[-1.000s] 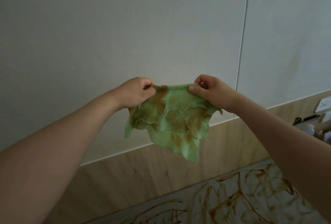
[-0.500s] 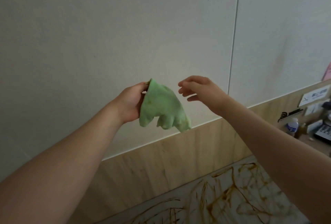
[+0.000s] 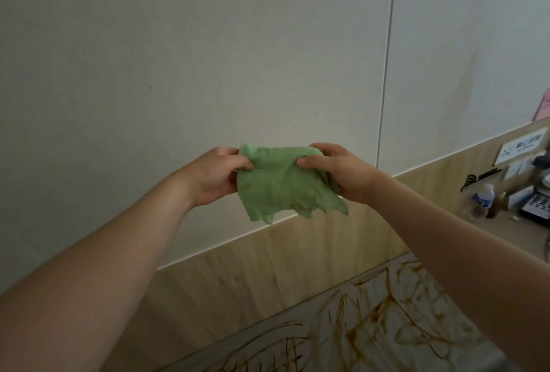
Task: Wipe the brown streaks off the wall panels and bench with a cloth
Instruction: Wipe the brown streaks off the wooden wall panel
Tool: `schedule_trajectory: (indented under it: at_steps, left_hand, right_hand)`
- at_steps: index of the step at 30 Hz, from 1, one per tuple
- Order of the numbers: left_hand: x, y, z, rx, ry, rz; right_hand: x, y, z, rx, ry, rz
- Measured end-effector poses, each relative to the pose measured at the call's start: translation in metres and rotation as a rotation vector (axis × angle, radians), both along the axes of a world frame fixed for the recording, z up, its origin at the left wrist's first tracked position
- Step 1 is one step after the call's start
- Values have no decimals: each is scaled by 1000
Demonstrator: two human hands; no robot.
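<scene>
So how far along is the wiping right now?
Done: the white wall panels look mostly streak-free. In hand: left hand and right hand both grip the green cloth in the air, touching no surface. Left: the bench, covered in brown streaks.

We face pale wall panels (image 3: 208,59) split by a thin vertical seam (image 3: 387,74), above a band of light wood cladding (image 3: 268,264). At far right, a wooden counter (image 3: 512,226) carries a water bottle (image 3: 482,200); light is dim and even.
</scene>
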State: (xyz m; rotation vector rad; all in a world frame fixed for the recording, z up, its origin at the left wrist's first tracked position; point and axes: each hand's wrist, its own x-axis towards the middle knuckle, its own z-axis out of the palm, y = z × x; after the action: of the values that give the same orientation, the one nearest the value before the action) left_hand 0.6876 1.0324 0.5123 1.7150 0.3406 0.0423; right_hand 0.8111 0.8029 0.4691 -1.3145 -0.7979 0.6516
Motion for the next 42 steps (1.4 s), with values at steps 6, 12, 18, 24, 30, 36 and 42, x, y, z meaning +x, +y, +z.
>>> schedule_trajectory:
  at_steps: [6, 12, 18, 24, 30, 36, 42]
  left_hand:
    - [22, -15, 18, 102, -142, 20]
    - [84, -20, -19, 585, -95, -3]
    - [149, -40, -94, 951, 1, -207]
    - [233, -97, -164, 1374, 28, -345]
    - [350, -169, -221, 2008, -118, -690]
    - [465, -197, -250, 2260, -460, -931]
    - [525, -209, -289, 2593, -406, -918]
  right_hand:
    - [3, 0, 12, 213, 114, 97]
    - [3, 17, -46, 230, 521, -20]
    - [20, -18, -130, 199, 815, -271]
    - [73, -94, -218, 228, 1066, -546]
    - [157, -166, -319, 414, 1306, -807]
    - [209, -178, -379, 637, 1390, -899]
    - [259, -161, -414, 739, 1470, -898]
